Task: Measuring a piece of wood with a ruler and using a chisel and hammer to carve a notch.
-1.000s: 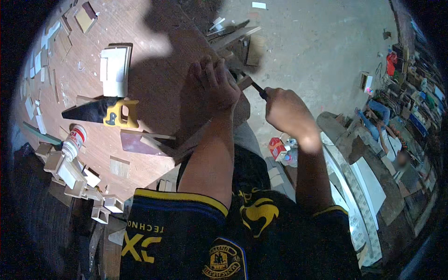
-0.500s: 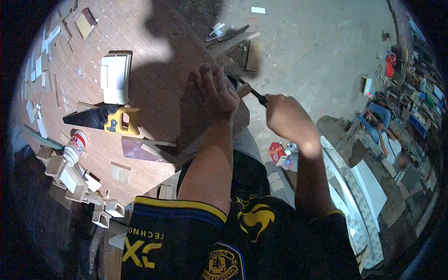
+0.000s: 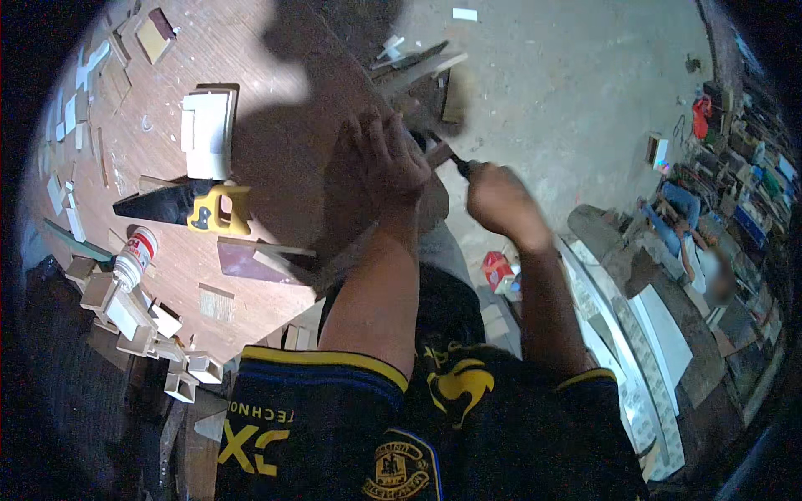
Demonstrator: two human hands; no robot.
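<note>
My right hand [image 3: 501,200] is closed round the black handle of a thin, dark hand tool [image 3: 461,164]. Its narrow shaft points up and left to a small strip of wood [image 3: 437,154] jutting past the worktable's edge; the tool's far end is hidden in shadow, so its exact kind does not show. Beside that strip, my left hand [image 3: 388,159] lies flat on the shadowed worktable [image 3: 292,175], fingers stretched out and slightly apart. Whatever lies beneath its palm is hidden. Left of it rests a handsaw [image 3: 184,207] with a yellow handle.
White panels [image 3: 207,134] are stacked on the table. A white bottle [image 3: 135,259] stands near small open wooden boxes [image 3: 134,321] at the lower left. Wood offcuts [image 3: 422,71] lie beyond my hands. Another person [image 3: 693,250] sits far right, near long white boards [image 3: 618,359].
My right hand and the tool have shifted a little left toward the wood strip. My left hand stays almost in place.
</note>
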